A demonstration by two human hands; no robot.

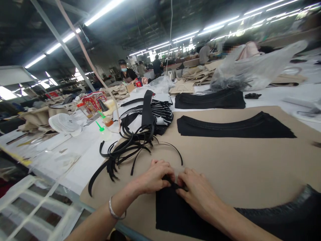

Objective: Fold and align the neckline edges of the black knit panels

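A flat black fabric piece (180, 216) lies at the near edge of a tan sheet (250, 160). At its upper left edge my left hand (159, 175) pinches a dark fold between thumb and fingers. Close beside it, my right hand (193, 185) grips the same edge, fingers bent and thumb pressed in. What exactly lies under the fingertips is partly hidden. To the right, under and past my right forearm, the black material continues with a curved, shiny gathered edge (278, 209). Loose black strips (122, 147) lie tangled beyond my left hand.
Two curved black panels, one nearer (233, 127) and one farther (210, 100), lie beyond my hands. A striped black-and-white fabric pile (163, 112), green-tipped bottles (106, 132) and a white fan (64, 122) stand left. Clear plastic (240, 73) sits at the back right. Several people work farther off.
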